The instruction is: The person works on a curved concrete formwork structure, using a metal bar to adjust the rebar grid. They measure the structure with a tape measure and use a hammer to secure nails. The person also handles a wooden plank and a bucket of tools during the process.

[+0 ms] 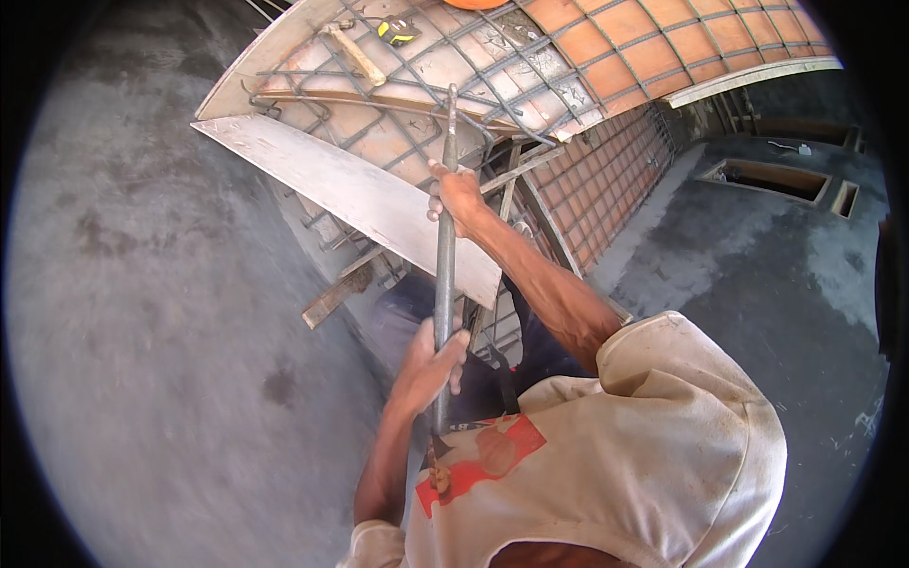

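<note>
Both hands are on a long grey metal bar (446, 275) that runs nearly straight away from my body and narrows at its far end. My right hand (457, 197) wraps around its upper part. Lower down, close to my shirt, my left hand (431, 369) grips the same bar. The far tip reaches over bent steel rebar (488, 140) at the edge of a tied rebar grid (454, 47); whether it touches the steel I cannot tell. Beneath the bar lies a pale plywood board (350, 185), slanting across the near side of the formwork.
A hammer (355, 55) with a wooden handle and a yellow-and-black tape measure (398, 30) lie on the grid. An orange rounded object (473, 3) shows at the top edge. Another rebar-covered slope (606, 180) drops to the right. A timber piece (341, 289) juts out below the board.
</note>
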Available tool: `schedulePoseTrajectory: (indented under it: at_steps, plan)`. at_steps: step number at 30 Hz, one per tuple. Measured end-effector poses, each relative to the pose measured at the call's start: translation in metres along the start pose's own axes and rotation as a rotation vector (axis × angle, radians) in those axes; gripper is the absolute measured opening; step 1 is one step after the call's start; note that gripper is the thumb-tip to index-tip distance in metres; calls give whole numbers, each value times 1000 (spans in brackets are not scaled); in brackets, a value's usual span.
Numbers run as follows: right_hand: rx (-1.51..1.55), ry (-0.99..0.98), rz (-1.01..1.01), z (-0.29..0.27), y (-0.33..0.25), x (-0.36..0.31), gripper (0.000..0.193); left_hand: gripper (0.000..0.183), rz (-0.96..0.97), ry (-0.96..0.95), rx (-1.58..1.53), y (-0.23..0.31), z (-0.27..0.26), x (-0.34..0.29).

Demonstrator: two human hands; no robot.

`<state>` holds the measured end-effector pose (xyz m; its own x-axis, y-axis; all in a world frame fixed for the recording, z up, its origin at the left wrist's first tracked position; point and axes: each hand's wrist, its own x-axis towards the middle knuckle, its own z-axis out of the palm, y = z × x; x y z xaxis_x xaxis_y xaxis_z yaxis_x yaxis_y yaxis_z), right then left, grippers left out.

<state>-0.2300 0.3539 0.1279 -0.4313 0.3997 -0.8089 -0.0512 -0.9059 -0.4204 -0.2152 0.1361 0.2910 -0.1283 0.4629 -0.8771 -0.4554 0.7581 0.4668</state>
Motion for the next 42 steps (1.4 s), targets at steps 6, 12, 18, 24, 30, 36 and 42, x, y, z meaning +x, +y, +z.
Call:
schedulePoseTrajectory:
  at_steps: [6,12,18,24,30,36,42]
  plan:
    - [85,94,-25,16,34,31,24,41,4,238,518,-22,-69,-43]
    - [91,178,-41,32,64,49,25,41,-14,316,659,-10,-137,-28]
    - [-74,252,-18,35,73,62,29,53,-95,257,719,-24,-162,0]
    - [-359,196,-48,0,55,43,29,52,-84,186,362,-88,-76,-3]
    - [-21,-23,48,-35,45,7,32,44,-168,134,-118,-63,-12,-19]
    - [447,-245,268,-46,84,-53,49,49,-343,122,-194,-79,-22,-2]
    - [153,-109,340,-70,89,-43,55,56,-337,67,-278,-128,-8,36]
